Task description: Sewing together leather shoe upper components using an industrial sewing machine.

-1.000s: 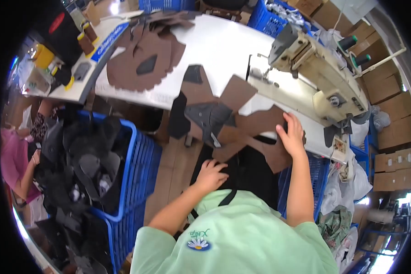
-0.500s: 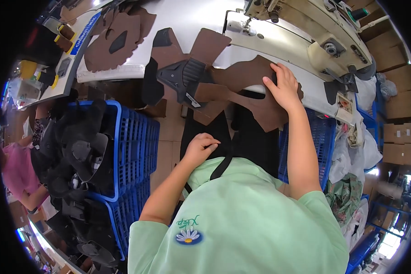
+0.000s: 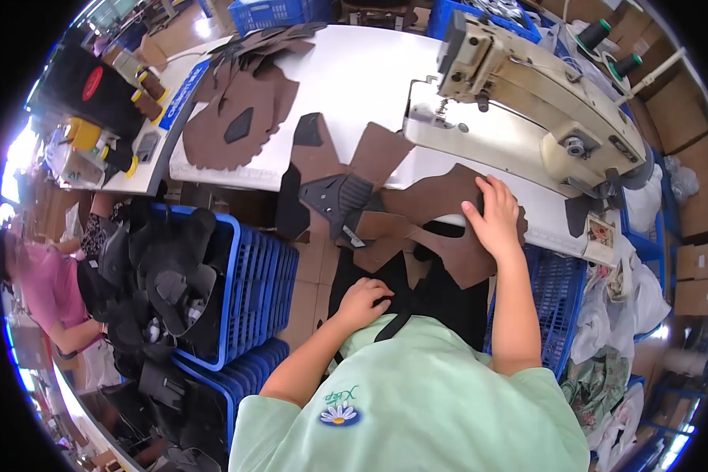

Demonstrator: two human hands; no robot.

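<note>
A large, irregularly cut brown panel [image 3: 429,197] lies at the near edge of the white table, its lower parts hanging over my lap. On its left half sits a black moulded piece [image 3: 330,200] with ribs and a small label. My right hand [image 3: 495,216] rests flat on the panel's right end, fingers stretched and thumb apart. Lower down, my left hand [image 3: 363,303] lies on my lap by the black apron strap [image 3: 393,326]. Its fingers are loosely curled together, and nothing shows in them.
A sewing machine [image 3: 543,102] stands at the right of the white table [image 3: 354,71]. More brown panels [image 3: 252,102] are piled at the table's far left. Blue crates [image 3: 263,275] with black pieces stand left; another blue crate [image 3: 554,303] is right. A person in pink [image 3: 51,283] is at far left.
The whole view has tilted upward, so the table and machine appear lower and more of the far side shows. My hands and the panel keep about the same places relative to each other.
</note>
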